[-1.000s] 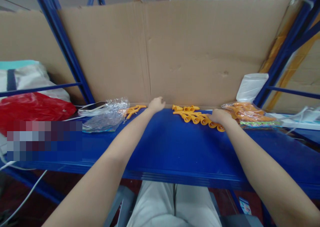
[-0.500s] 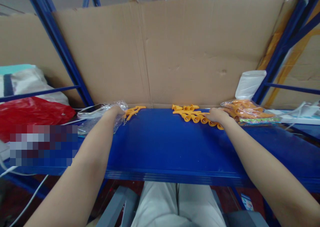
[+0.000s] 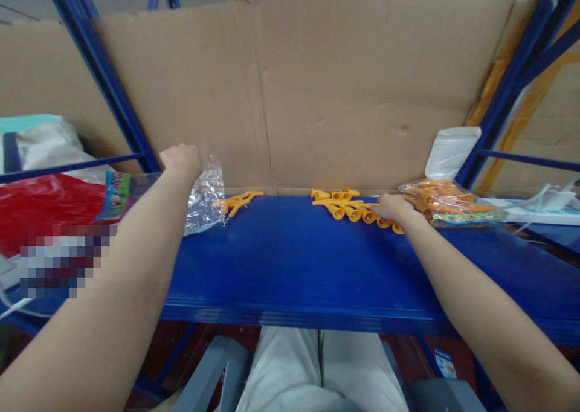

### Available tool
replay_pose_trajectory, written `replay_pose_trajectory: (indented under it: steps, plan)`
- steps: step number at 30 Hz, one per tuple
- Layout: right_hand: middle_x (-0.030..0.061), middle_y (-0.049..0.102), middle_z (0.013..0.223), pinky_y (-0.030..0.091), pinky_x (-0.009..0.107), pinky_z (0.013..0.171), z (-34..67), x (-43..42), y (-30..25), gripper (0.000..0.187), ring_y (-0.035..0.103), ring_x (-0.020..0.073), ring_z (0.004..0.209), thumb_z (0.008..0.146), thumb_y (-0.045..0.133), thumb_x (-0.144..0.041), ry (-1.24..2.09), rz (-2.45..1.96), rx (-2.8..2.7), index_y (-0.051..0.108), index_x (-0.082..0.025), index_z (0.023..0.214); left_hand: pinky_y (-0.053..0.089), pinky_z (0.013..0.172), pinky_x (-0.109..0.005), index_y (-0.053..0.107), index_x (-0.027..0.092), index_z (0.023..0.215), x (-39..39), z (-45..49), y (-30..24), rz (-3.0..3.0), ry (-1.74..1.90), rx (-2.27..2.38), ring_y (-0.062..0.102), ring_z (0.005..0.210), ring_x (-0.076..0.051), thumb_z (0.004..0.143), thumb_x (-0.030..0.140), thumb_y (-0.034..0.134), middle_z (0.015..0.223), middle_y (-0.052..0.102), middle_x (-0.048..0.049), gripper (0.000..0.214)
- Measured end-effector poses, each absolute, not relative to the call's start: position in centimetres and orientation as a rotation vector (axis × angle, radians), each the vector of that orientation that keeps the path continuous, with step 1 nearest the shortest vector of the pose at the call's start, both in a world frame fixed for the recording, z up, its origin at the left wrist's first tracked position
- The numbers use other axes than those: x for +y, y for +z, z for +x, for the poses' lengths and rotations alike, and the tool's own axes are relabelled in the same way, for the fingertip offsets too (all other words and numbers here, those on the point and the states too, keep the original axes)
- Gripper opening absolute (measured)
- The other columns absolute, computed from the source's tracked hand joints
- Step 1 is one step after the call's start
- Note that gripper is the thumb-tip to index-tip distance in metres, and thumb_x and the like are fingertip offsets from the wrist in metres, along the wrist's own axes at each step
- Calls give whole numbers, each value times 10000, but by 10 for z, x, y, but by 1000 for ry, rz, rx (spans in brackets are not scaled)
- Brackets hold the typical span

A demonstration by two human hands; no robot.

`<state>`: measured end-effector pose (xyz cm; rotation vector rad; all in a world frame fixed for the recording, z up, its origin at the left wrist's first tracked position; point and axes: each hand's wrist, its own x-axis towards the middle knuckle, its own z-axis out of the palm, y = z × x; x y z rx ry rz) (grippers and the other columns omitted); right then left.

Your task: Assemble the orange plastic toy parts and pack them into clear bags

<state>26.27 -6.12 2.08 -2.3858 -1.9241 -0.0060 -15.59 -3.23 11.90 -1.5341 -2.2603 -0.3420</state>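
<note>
Seated at a blue metal tabletop (image 3: 290,267), a person reaches forward with both bare hands. The left hand (image 3: 181,161) is raised over the left side, fingers curled closed on a clear plastic bag (image 3: 206,202) that spreads to either side of the wrist, its printed label (image 3: 116,194) at the far left. The right hand (image 3: 395,208) rests at the right end of a row of orange horn-shaped pieces (image 3: 354,215); its fingers are hidden, and whether they grip a piece cannot be told.

Handling the thin film well would call for a firm hold near its edge and a gentle pull, sparing the orange branching pieces (image 3: 240,203) at the bag's right edge from snagging. A light, steady right hand should keep the row in order.

The tabletop's middle shows smooth blue metal between the two orange groups. At right lies a bag of orange pieces (image 3: 453,202), near a white power strip (image 3: 539,217); a red plastic bag (image 3: 49,206) sits at left. Tall cardboard (image 3: 362,86) backs the scene between blue uprights (image 3: 109,80), with gray armrests (image 3: 217,363) below.
</note>
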Motion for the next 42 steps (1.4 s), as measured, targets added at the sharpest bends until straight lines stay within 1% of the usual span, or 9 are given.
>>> replay_pose_trajectory:
  steps: [8, 14, 17, 23, 29, 32, 35, 38, 42]
  plan:
    - [186, 573, 1149, 399, 420, 882, 226, -68, 20, 360, 527, 296, 1078, 856, 389, -256, -438, -1919, -1943, 542, -88, 1136, 400, 854, -351, 538, 49, 1152, -47, -141, 123, -1578, 170, -2134, 493, 1104, -251, 839, 59, 345, 1230, 522, -187, 368]
    - [85, 451, 1336, 326, 382, 1002, 81, -81, 15, 429, 415, 211, 1222, 869, 428, -331, -67, -779, -2652, 457, -172, 1266, 392, 848, -342, 561, 71, 1128, -43, -143, 116, -1615, 188, -2085, 504, 1092, -251, 846, 74, 329, 1213, 542, -172, 365]
    - [61, 382, 1386, 292, 443, 1022, 7, -86, 9, 445, 355, 215, 1267, 894, 375, -373, 104, -624, -2748, 411, -206, 1305, 376, 853, -382, 577, 41, 1097, -43, -143, 115, -1673, 80, -2063, 505, 1093, -289, 837, 93, 339, 1182, 551, -204, 357]
    - [80, 380, 1378, 242, 566, 1005, -60, -80, -11, 419, 297, 275, 1292, 885, 378, -393, 302, -727, -2886, 509, -185, 1225, 215, 956, -479, 642, 131, 995, -37, -154, 113, -1827, -468, -2104, 379, 1213, -333, 707, 560, 343, 1079, 621, -155, 597]
    - [75, 357, 1386, 262, 594, 981, -68, -77, -13, 437, 300, 288, 1289, 896, 334, -385, 401, -823, -2906, 480, -197, 1262, 90, 998, -473, 494, 177, 1219, -47, -171, 140, -1829, -1090, -1941, 88, 1332, -314, 506, 730, 243, 1046, 644, -106, 936]
    - [54, 266, 1426, 231, 583, 1006, -66, -77, -10, 481, 243, 272, 1315, 886, 361, -407, 437, -859, -2920, 404, -208, 1322, 154, 943, -486, 450, 160, 1251, -60, -170, 164, -1613, -1016, -1948, 145, 1304, -344, 536, 776, 147, 1154, 587, -110, 991]
    - [37, 224, 1440, 201, 554, 1035, -63, -74, -10, 487, 197, 246, 1333, 892, 354, -411, 477, -832, -2926, 393, -199, 1329, 217, 855, -477, 455, -46, 1162, -72, -162, 184, -1365, -746, -2000, 338, 1193, -363, 721, 620, -114, 1210, 485, -179, 981]
    - [44, 226, 1443, 191, 519, 1052, -61, -66, -12, 473, 175, 223, 1341, 905, 337, -390, 487, -781, -2943, 409, -169, 1317, 309, 827, -434, 472, -66, 1088, -78, -145, 194, -1334, -510, -1924, 439, 1121, -343, 858, 351, 109, 1157, 509, -178, 599]
    - [59, 240, 1442, 188, 512, 1051, -60, -57, -15, 460, 179, 216, 1341, 914, 329, -362, 428, -696, -2896, 398, -159, 1320, 390, 809, -399, 512, -35, 1032, -78, -112, 186, -1462, -365, -1793, 502, 1067, -319, 811, 122, 325, 1070, 556, -163, 329]
